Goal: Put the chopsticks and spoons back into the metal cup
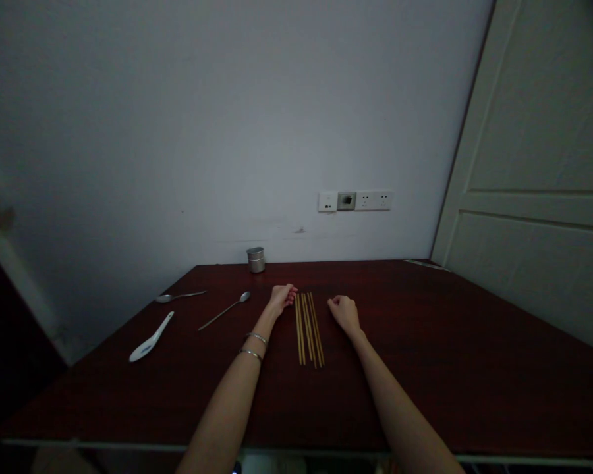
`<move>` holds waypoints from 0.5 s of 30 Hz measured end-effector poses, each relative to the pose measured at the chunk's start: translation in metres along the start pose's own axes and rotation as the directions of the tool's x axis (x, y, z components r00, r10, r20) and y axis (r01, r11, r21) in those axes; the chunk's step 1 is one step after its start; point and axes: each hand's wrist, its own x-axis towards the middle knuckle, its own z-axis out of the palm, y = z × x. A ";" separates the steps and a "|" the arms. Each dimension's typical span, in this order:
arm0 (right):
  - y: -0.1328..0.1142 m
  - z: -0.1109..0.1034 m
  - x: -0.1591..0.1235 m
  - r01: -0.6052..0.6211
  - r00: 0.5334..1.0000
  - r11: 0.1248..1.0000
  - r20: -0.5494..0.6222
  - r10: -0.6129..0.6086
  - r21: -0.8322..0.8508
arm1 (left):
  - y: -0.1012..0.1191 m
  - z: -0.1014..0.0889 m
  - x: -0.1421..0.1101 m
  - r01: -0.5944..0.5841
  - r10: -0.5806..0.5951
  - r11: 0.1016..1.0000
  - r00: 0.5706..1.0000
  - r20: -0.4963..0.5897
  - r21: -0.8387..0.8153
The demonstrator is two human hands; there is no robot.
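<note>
Several wooden chopsticks (308, 329) lie side by side on the dark red table, pointing away from me, their near ends slightly uneven. My left hand (282, 298) rests on its side just left of their far ends, fingers curled in, with nothing visible in them. Two bracelets circle the left wrist. To the right of the chopsticks, apart from them, my right hand (344, 312) lies closed on the tabletop; its fingers are folded under and nothing shows in them.
Left of my arms lie a long-handled metal spoon (223, 312), another metal spoon (180, 297) and a white ceramic spoon (151, 340). A metal cup (255, 260) stands at the table's back edge by the wall. Wall sockets (373, 200) sit above; a pale door (538, 178) is at right.
</note>
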 end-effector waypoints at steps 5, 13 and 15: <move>0.005 0.004 -0.001 -0.025 0.999 1.000 -0.028 0.024 -0.007 | 0.003 0.003 -0.004 -0.012 0.012 1.000 1.000 0.014 -0.013; 0.011 0.008 0.000 0.012 0.997 1.000 -0.074 -0.011 0.012 | 0.024 0.015 -0.013 -0.117 0.122 0.991 0.989 0.086 -0.061; 0.013 0.009 0.001 0.004 0.998 1.000 -0.068 -0.004 0.004 | 0.031 0.017 -0.012 -0.156 0.157 0.988 0.981 0.116 -0.024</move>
